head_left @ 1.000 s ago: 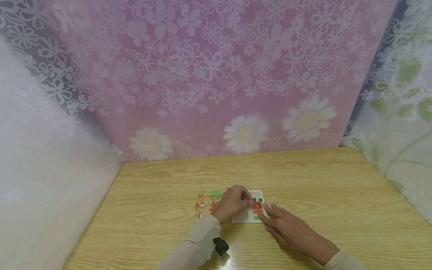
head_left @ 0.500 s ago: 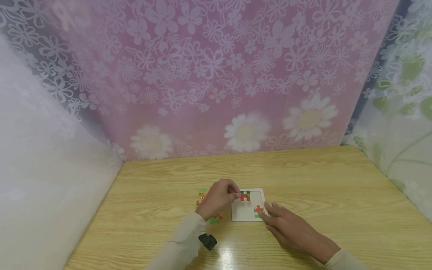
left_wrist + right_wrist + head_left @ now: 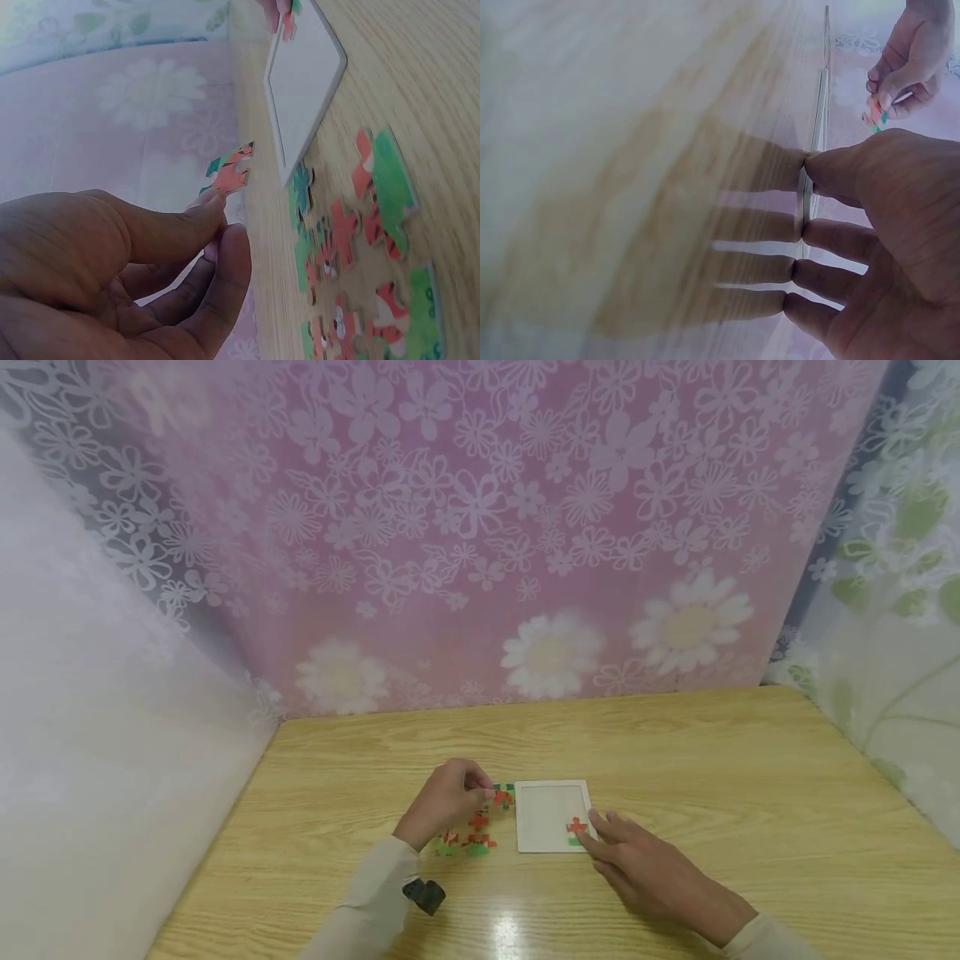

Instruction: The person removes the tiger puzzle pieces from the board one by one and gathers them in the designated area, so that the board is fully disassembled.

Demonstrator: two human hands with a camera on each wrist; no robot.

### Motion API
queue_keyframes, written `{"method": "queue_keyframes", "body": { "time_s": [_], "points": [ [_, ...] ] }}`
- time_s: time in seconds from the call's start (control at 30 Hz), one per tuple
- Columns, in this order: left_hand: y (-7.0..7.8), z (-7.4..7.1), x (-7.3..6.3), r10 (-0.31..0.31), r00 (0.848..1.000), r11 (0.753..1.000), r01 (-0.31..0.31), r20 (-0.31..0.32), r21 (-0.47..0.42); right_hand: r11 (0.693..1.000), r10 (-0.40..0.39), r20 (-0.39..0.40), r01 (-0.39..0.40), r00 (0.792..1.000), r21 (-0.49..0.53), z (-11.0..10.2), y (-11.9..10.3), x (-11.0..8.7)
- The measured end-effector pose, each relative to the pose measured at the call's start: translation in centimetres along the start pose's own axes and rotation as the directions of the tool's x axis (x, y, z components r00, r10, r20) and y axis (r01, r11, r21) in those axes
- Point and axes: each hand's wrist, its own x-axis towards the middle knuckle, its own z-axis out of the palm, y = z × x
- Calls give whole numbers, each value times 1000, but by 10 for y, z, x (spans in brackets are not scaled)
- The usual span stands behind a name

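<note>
My left hand pinches an orange and green jigsaw piece between thumb and fingers, holding it up off the table just left of the white puzzle tray. One orange and green corner piece lies in the tray's lower right corner. At the tray's right edge rests my right hand, fingers extended; its thumb and fingertips touch the frame and reach the corner piece. Several loose jigsaw pieces lie on the table below the left hand, partly hidden by it in the head view.
The wood-grain table runs back to a pink flowered curtain. White sheeting hangs on the left side. On my left wrist sits a black device.
My left hand has carried the pinched piece leftward, from over the tray's right side to beyond its left edge. My right hand has stayed at the tray's right edge.
</note>
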Motion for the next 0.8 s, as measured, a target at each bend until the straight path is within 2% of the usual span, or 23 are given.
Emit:
{"method": "queue_keyframes", "body": {
  "time_s": [0.2,0.33,0.5,0.8],
  "points": [
    [-8,-3,-4,-47,999,999,47,25,5,1000,11,11,-11,1000,8,1,0,1],
    [-8,-3,-6,-66,997,998,66,40,-3,1000,17,19,-17,1000,7,1,0,1],
    [-8,1,-8,-51,998,999,51,37,-6,1000,18,11,-18,1000,7,1,-1,0],
    [-4,11,-11,-15,999,999,14,30,42,1000,24,4,-24,1000,7,2,0,0]
  ]
}}
